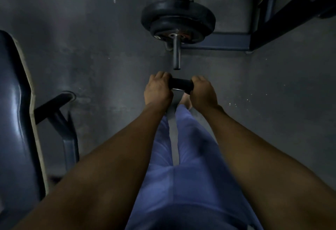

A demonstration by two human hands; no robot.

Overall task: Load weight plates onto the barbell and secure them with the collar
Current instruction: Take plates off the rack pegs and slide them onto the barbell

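At the centre of the frame, two bare hands hold a small dark plate edge-on between them. The fingers [161, 77] of the left hand [157, 88] curl over the plate's [181, 83] left rim, clamped on it; the right hand [202, 91] wraps the right rim the same way. Its fingertips are out of sight behind the plate.

Directly ahead of the fingers, just beyond the plate, is the open end of the bar [176, 53]. Its steel sleeve runs straight away from the person, so its long axis points at the plate's middle. Both hands sit about equally close to the tip, with a small gap left between plate and sleeve end. The coming move seems to be a push forward along that axis, once the plate's hole lines up with the sleeve.

Further along the sleeve, a larger black disc [178, 21] is already loaded, face toward the camera. No collar can be made out. The plate's hole is hidden, since only its rim shows. Light is dim and edges are soft. A padded bench [16, 106] is cut off at the left, dark frame rails [283, 11] cross the upper right, and the concrete floor [91, 38] lies below.
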